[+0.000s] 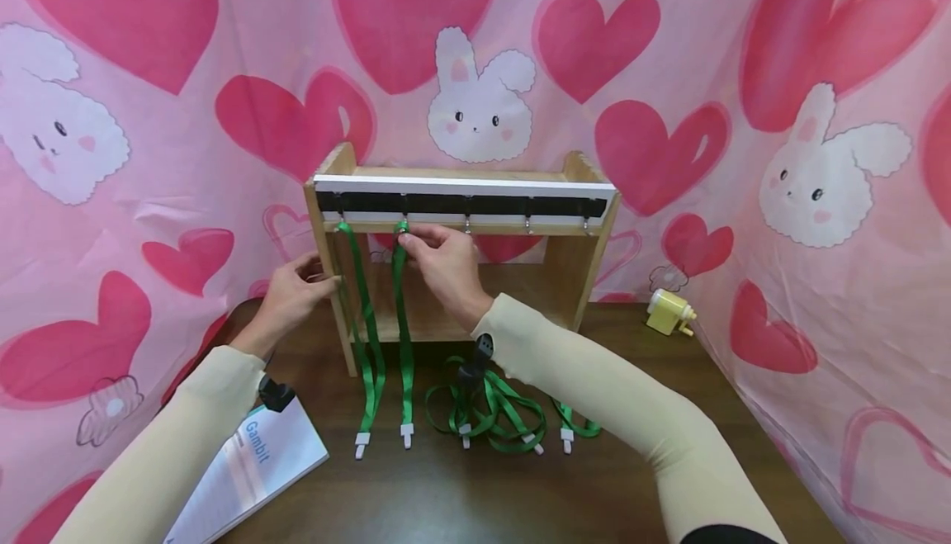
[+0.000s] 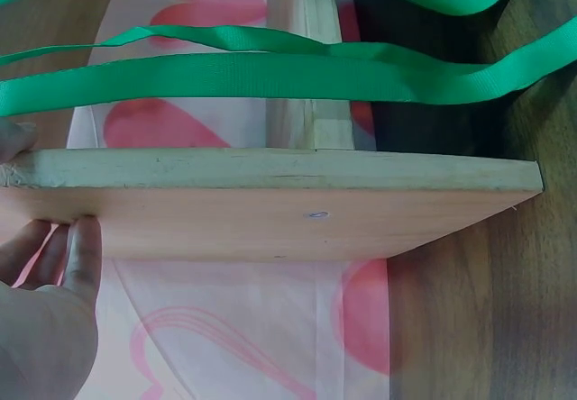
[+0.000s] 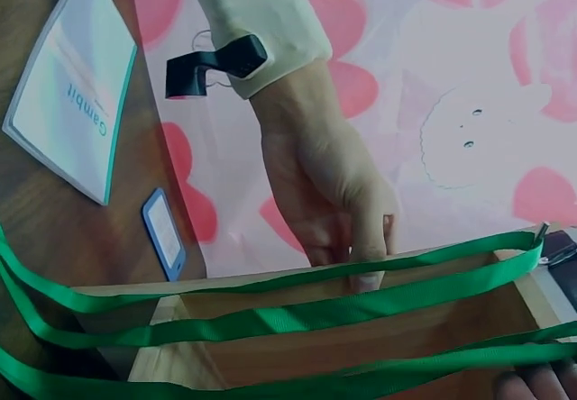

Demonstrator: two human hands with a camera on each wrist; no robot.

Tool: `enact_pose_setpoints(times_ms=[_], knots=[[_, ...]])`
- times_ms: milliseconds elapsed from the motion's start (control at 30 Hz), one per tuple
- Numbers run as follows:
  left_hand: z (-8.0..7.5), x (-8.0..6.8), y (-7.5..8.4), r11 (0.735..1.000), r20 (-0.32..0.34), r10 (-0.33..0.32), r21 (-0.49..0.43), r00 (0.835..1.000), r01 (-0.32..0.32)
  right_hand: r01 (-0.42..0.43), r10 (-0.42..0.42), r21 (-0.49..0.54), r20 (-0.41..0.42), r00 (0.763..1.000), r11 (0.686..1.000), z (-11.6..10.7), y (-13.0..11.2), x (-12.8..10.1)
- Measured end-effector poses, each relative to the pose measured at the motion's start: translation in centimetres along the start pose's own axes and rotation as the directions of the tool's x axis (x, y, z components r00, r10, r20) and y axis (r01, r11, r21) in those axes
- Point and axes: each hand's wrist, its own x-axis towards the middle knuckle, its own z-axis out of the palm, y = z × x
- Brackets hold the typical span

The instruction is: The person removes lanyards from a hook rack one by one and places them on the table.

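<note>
A wooden rack (image 1: 594, 267) stands on the table, with several small metal hooks along the black strip (image 1: 438, 204) on its front. My left hand (image 1: 293, 292) holds the rack's left side panel (image 2: 270, 220), its fingers on the outer face and thumb at the front edge. One green lanyard (image 1: 364, 296) hangs from the leftmost hook. At the second hook, my right hand (image 1: 449, 267) pinches the top of another green lanyard (image 1: 402, 305) between thumb and index finger; its white clip hangs low. More green lanyards (image 1: 513, 412) lie looped before the rack.
A white booklet (image 1: 253, 461) marked Gambit lies at the left front. On the right stands a yellow crank-handled device (image 1: 669, 313), like a pencil sharpener. Beside the booklet is a blue-framed card (image 3: 162, 233). Pink heart-printed cloth (image 1: 401, 131) surrounds the table.
</note>
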Motion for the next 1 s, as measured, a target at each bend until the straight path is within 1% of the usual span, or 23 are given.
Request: enact_pose_setpoints(times_ms=[167, 300, 433, 567, 667, 800, 1000], knots=[[-0.1, -0.2, 0.1, 1.000, 0.002, -0.001, -0.003, 1.000, 0.001, -0.016, 0.012, -0.075, -0.045, 0.999, 0.997, 0.4, -0.1, 0.0], [0.0, -0.2, 0.2, 1.000, -0.006, 0.009, 0.009, 1.000, -0.009, -0.027, 0.023, -0.078, -0.058, 0.998, 0.997, 0.4, -0.1, -0.4], [0.2, -0.1, 0.2, 1.000, -0.030, 0.027, -0.002, 0.999, -0.027, -0.015, 0.013, -0.037, -0.056, 0.998, 0.999, 0.4, -0.2, -0.7], [0.3, 0.1, 0.3, 0.999, -0.044, 0.038, -0.011, 0.998, -0.038, -0.002, 0.001, -0.027, -0.047, 0.999, 1.000, 0.3, -0.3, -1.1], [0.3, 0.1, 0.3, 0.999, -0.042, 0.034, -0.004, 0.999, -0.034, -0.012, 0.012, 0.021, -0.006, 1.000, 1.000, 0.1, -0.4, -1.3], [0.2, 0.1, 0.5, 1.000, -0.038, 0.023, 0.012, 0.999, -0.022, -0.030, 0.025, 0.111, 0.048, 0.999, 0.993, -0.1, -0.4, -1.7], [0.1, 0.0, 0.5, 0.999, -0.033, 0.019, 0.027, 0.999, -0.018, -0.038, 0.021, 0.187, 0.093, 0.995, 0.982, -0.4, -0.1, -2.4]])
